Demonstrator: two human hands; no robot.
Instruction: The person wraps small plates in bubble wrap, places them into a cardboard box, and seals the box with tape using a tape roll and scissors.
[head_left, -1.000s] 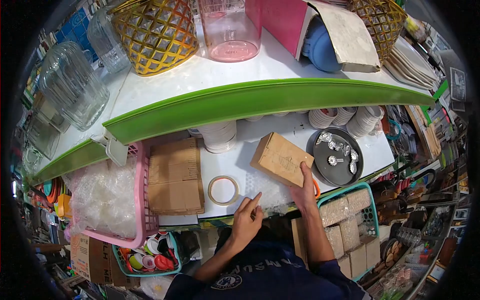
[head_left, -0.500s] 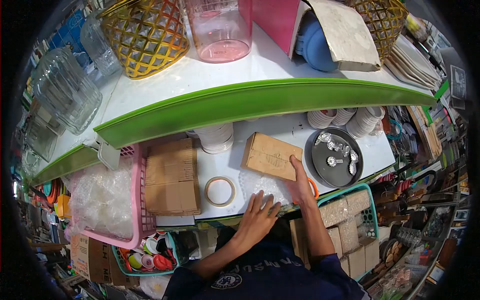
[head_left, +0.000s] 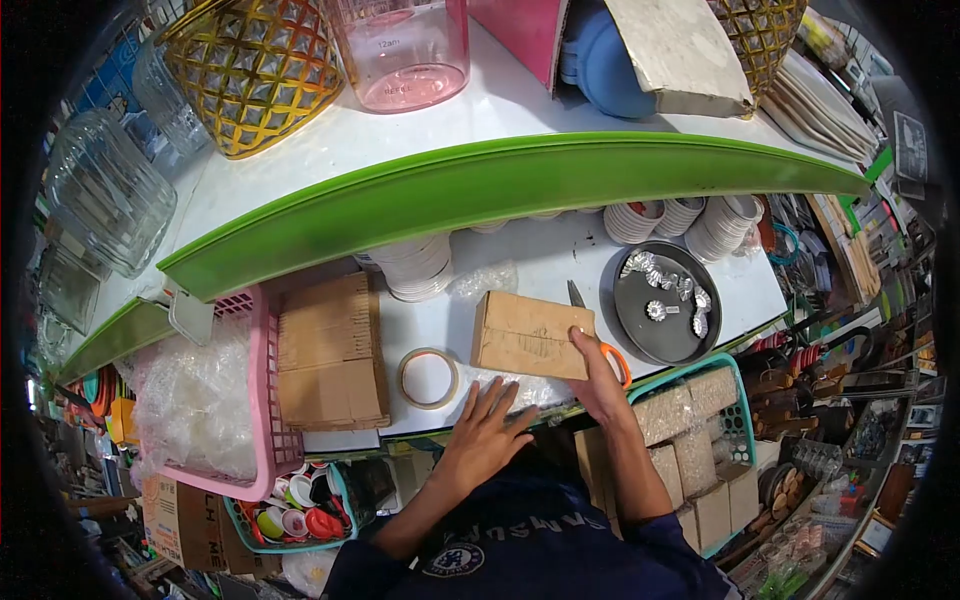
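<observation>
A small brown cardboard box (head_left: 530, 335) stands on the white shelf (head_left: 500, 250), on a sheet of bubble wrap (head_left: 540, 390). My right hand (head_left: 598, 378) grips the box at its right end, thumb on the front face. Fingers spread, my left hand (head_left: 482, 440) rests at the near edge of the wrap, just below the box. Orange-handled scissors (head_left: 617, 366) lie to the right of the box, their blade tip showing behind it. A roll of tape (head_left: 428, 378) lies flat to the left.
Flattened cardboard (head_left: 330, 350) and a pink basket of bubble wrap (head_left: 262, 400) are at the left. A dark round pan (head_left: 640, 320) holds small metal moulds. A teal basket of wrapped boxes (head_left: 745, 420) is at the lower right. The green shelf edge (head_left: 520, 180) crosses above.
The box has moved slightly nearer and turned more level, with my right hand on it. The scissors' blade and bubble wrap behind the box now show. The camera view has shifted a little.
</observation>
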